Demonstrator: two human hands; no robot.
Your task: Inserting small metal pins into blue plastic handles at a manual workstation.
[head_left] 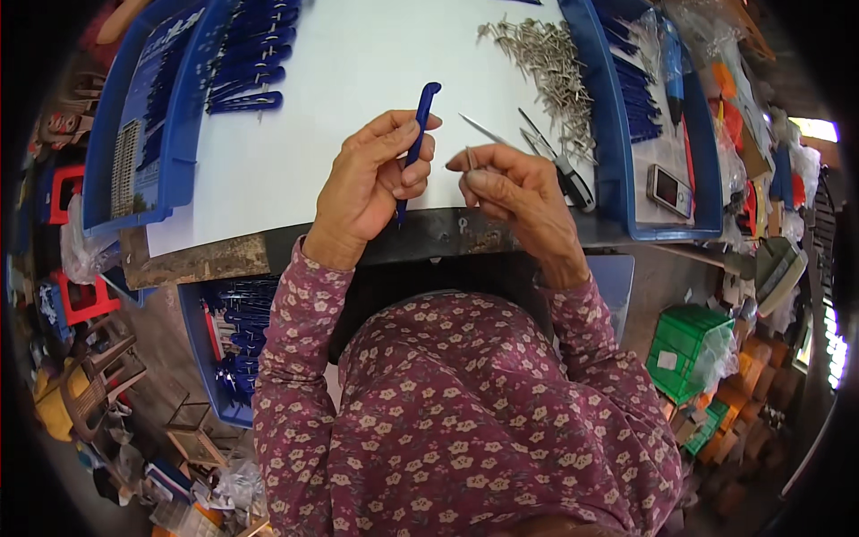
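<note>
Smooth white sheeting (pixel 358 54) covers a worktable with a worn, scuffed front edge (pixel 197 255). High-walled blue plastic trays flank it at ten (pixel 183 192) and two o'clock (pixel 676 235). Near twelve o'clock, the left hand (pixel 362 174) grasps a slender, glossy blue strip (pixel 421 121), hooked at its top, between thumb and fingers. Beside it, the right hand (pixel 519 183) pinches a tiny thin piece (pixel 470 158), its shape unclear. Spiky metal bits (pixel 550 76) heap at one o'clock; dark-handled pointed tools (pixel 577 188) lie at two. Broad sheeting spans from heap to stacked blue strips (pixel 255 67) at eleven.
</note>
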